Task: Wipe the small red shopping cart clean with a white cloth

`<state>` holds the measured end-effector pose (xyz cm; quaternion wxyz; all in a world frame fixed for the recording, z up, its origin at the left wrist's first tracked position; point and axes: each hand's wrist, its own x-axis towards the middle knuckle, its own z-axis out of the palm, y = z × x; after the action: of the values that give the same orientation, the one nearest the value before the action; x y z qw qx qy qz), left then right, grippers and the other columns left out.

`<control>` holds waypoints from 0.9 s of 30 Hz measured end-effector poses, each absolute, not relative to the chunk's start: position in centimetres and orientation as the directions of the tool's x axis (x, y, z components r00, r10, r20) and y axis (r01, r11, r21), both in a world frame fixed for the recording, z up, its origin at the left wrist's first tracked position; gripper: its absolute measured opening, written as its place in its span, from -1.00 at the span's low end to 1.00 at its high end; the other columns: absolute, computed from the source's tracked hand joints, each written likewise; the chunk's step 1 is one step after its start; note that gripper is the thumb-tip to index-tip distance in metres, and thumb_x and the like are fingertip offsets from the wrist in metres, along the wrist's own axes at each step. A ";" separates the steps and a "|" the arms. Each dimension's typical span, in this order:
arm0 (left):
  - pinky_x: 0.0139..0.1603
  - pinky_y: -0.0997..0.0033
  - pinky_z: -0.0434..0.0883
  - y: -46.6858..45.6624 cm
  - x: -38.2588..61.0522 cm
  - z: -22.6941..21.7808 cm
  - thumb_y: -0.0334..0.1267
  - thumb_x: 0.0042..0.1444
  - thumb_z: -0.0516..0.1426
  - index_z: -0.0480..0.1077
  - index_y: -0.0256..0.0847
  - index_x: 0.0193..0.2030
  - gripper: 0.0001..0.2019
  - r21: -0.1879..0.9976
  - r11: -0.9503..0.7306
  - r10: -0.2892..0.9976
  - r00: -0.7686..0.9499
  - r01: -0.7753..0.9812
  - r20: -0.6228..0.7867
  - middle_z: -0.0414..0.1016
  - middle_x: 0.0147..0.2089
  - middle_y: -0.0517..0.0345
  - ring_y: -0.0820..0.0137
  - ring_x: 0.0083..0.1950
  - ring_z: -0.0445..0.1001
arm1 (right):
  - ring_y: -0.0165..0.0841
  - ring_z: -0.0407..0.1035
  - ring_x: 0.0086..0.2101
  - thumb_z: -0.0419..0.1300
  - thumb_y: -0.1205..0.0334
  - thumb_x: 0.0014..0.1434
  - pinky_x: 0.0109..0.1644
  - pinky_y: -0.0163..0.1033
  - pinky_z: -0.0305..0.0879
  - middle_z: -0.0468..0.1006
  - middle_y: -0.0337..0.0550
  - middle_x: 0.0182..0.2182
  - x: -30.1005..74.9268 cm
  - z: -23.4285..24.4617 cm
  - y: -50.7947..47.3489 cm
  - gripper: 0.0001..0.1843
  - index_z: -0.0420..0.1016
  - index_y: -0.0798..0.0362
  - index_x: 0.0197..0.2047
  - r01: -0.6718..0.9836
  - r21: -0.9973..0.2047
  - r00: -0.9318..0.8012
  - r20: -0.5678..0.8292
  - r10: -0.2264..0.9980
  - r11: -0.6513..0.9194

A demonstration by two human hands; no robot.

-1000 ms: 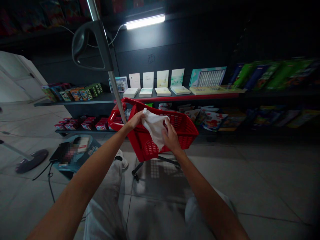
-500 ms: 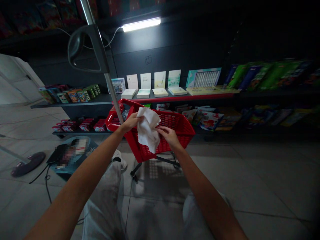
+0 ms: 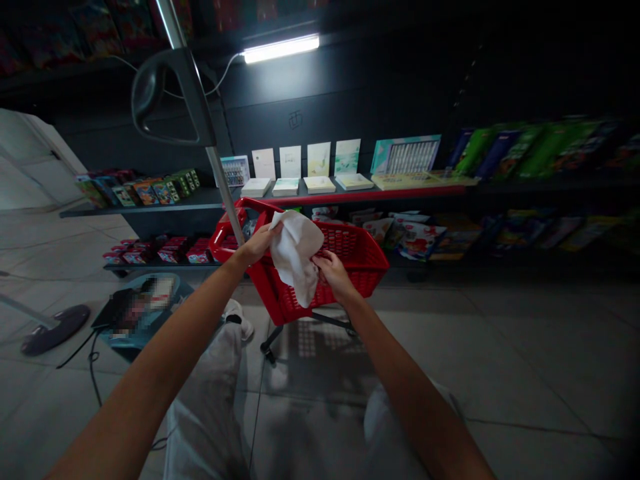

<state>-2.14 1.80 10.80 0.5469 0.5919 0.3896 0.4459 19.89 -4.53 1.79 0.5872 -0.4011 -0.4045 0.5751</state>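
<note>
A thin white cloth or tissue (image 3: 296,253) hangs between my hands, its lower end drooping. My left hand (image 3: 259,243) is closed on its upper left edge. On its right side, my right hand (image 3: 334,272) pinches the edge between thumb and fingers. Directly behind and beneath the white sheet stands a red plastic shopping basket cart (image 3: 357,263) on dark wheeled legs. The sheet covers part of the cart's near side. Whether the sheet is fabric or paper I cannot tell.
A metal pole with a grey handle (image 3: 197,100) rises left of the cart. Behind it, a dark shelf (image 3: 200,197) carries cards, small boxes and bagged goods. A teal stool or bin (image 3: 175,300) with dark items and a cable stands at left, near a round pole base (image 3: 55,330).
The white sheet has shifted slightly and its folds have changed, its upper part now rounder and smoother. My left hand has moved a little left; my right hand still pinches the right edge.
</note>
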 end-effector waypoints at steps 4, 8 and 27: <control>-0.03 0.18 0.58 1.9 -2.1 10.8 0.17 0.14 0.25 0.53 -0.23 0.02 -0.49 0.997 -0.063 0.951 0.300 -0.037 0.071 0.68 -0.09 -0.08 0.11 -0.05 0.65 | -0.57 0.05 -0.67 0.44 0.03 -0.05 -0.63 -0.38 -0.10 0.54 -0.37 -0.38 19.5 2.3 -4.9 -0.17 0.22 -0.01 0.23 -0.368 -0.930 0.001 0.001 1.000 0.001; 0.04 0.10 0.59 1.9 -2.0 10.8 0.13 0.16 0.25 0.52 -0.17 0.08 -0.51 0.997 -0.051 0.953 0.297 -0.062 0.068 0.69 -0.04 -0.06 0.07 -0.01 0.65 | -0.60 -0.04 -0.69 0.44 0.02 -0.06 -0.66 -0.38 -0.20 0.51 -0.38 -0.45 19.4 2.7 -5.1 -0.36 0.34 0.00 0.03 -0.395 -0.919 -0.090 0.019 0.996 -0.018; 0.13 0.18 0.58 1.0 -1.5 11.9 0.00 0.31 0.15 0.49 -0.22 0.12 -0.60 0.991 0.039 0.975 0.222 -0.128 -0.009 0.69 -0.04 -0.06 0.16 0.02 0.65 | -0.38 0.48 -0.29 0.48 0.08 -0.12 -0.23 -0.31 0.42 0.62 -0.26 -0.26 20.7 3.9 -4.9 -0.53 0.49 0.00 -0.14 -0.554 -0.823 0.045 0.119 0.992 0.124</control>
<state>-1.49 1.05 11.92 0.5904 0.5122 0.4131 0.4673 20.67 -4.87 3.86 0.6566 -0.3025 -0.3615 0.5888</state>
